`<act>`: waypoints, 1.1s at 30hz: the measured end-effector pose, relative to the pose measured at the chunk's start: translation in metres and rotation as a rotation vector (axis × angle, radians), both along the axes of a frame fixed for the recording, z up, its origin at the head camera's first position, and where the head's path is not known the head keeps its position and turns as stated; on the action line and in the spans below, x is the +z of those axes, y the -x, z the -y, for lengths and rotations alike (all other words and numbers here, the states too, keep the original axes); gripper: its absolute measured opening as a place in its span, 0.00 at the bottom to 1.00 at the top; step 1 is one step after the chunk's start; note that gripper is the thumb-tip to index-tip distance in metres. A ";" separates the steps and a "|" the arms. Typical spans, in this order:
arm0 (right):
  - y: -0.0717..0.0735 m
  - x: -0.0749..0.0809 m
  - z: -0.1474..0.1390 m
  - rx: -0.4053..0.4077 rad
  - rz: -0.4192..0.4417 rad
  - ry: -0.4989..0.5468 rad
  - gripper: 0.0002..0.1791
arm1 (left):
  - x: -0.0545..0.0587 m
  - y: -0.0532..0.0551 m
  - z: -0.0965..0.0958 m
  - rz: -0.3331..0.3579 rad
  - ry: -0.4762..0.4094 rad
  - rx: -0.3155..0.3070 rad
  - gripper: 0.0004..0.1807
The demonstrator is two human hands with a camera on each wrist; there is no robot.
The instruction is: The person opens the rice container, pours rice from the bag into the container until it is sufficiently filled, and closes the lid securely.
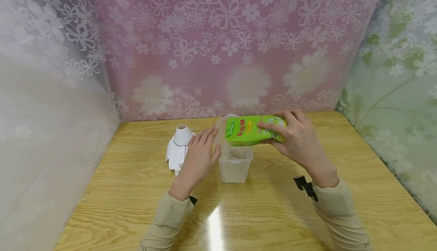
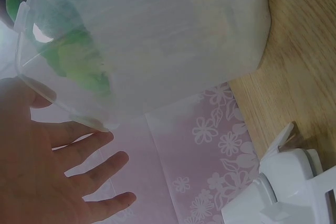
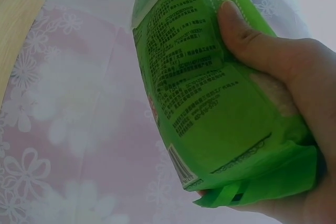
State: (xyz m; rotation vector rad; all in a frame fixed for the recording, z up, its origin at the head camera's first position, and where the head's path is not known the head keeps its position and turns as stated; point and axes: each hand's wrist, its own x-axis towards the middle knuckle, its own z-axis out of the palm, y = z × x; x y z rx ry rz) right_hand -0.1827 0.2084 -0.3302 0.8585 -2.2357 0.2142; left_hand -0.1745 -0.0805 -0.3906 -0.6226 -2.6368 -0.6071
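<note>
My right hand (image 1: 296, 139) grips a green rice bag (image 1: 250, 130), thumb on one side and fingers around the other. The bag lies nearly sideways over a translucent plastic bin (image 1: 234, 171), one end above its opening. Pale, speckled grains (image 1: 235, 152) show inside the bin. With fingers spread and mostly straight, my left hand (image 1: 199, 153) touches the bin's left rim; in the left wrist view the thumb and index finger (image 2: 86, 128) are at that rim. The right wrist view shows the bag's printed back (image 3: 205, 93) and folded end.
A white plastic part with a cone-shaped spout (image 1: 182, 134) stands on the wooden table (image 1: 136, 190) left of the bin, partly behind my left hand. A floral pink curtain (image 1: 218, 54) hangs behind the table, with pale floral curtains at both sides.
</note>
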 end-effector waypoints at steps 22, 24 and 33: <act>0.007 0.004 0.012 -0.025 0.045 -0.046 0.28 | 0.000 0.001 0.001 -0.005 -0.002 -0.001 0.27; 0.007 0.004 0.012 -0.027 0.045 -0.046 0.28 | 0.001 0.001 0.001 -0.003 -0.003 -0.001 0.27; 0.006 0.003 0.012 -0.030 0.048 -0.029 0.28 | 0.000 0.000 0.001 -0.029 -0.008 -0.005 0.26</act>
